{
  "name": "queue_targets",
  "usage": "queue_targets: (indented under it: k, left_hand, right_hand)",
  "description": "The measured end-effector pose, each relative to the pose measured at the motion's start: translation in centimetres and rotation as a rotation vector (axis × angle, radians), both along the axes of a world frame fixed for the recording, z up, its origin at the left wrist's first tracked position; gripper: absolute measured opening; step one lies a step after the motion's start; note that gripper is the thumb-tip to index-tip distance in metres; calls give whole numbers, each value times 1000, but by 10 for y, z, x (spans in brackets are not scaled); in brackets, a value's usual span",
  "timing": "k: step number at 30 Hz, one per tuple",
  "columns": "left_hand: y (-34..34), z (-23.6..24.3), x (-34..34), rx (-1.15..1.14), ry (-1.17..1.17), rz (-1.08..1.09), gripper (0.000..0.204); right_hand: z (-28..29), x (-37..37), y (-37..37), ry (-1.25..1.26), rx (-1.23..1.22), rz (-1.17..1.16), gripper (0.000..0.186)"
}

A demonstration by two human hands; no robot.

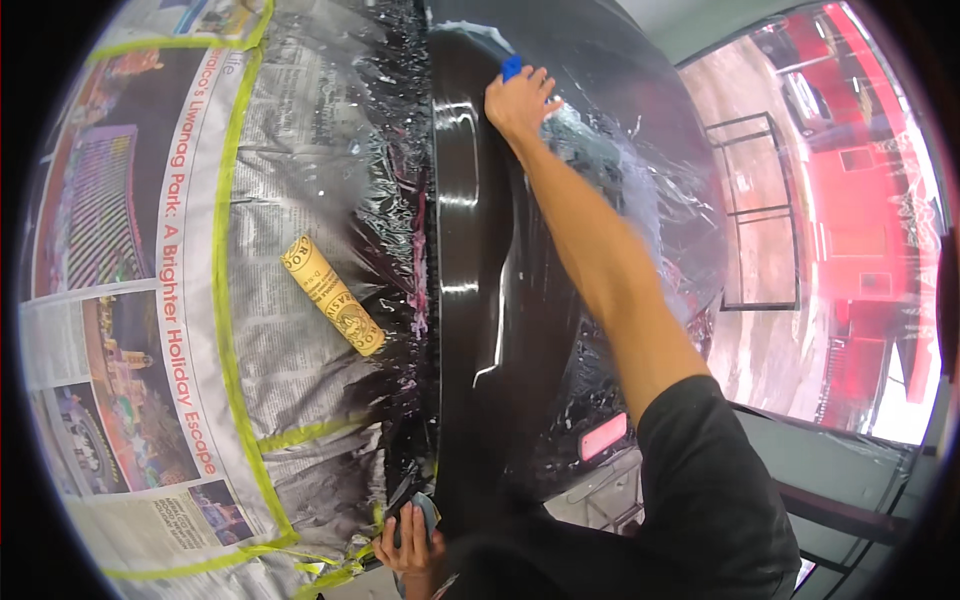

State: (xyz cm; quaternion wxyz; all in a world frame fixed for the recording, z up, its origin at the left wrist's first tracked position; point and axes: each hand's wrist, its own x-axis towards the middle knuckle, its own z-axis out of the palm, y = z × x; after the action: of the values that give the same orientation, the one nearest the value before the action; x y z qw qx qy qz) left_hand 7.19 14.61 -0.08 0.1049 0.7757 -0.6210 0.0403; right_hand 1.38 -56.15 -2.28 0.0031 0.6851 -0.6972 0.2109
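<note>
The right hand (522,102) pinches a small blue block (512,67) on the glossy dark curved panel (468,225), seemingly midway: smooth along its left, whitish wet film (622,165) uncleared. The left hand (406,542) touches a grey-blue pad (429,510) (whether gripping, I cannot tell).

**Room check: glare on the right, red wall, pale floor**

Background sits mostly on the right side. Pale brownish floor (745,350), looks patchy. Black metal frame (760,211) over it: rectangular, thin bars, one crossbar. Beyond that, a red wall (860,205) with small squarish panels or openings, can't tell which. Far right blown out by white light (905,400); source unclear. Upper right: plain grey-green surface (690,25). Lower right: similar grey-green surface (800,440), with a dark reddish-brown beam (830,508) below it. Fisheye bends all straight edges; corners black.
</note>
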Motion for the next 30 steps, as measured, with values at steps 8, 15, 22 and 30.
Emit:
queue_targets:
  k: [8,15,22,30]
  left_hand:
    - [-9,-2,1,-50,-23,-48,37]
    - [-14,2,1,-122,17,-69,33]
    - [-20,3,-4,-208,46,-85,28]
    - [-20,3,0,-229,-3,-106,26]
  right_hand:
    - [2,-99,105,-8,63,-204,72]
    - [-19,-211,238,-38,45,-391,65]
    - [-56,-377,376,-119,-233,-435,59]
    - [-32,-484,500,-320,-148,-807,30]
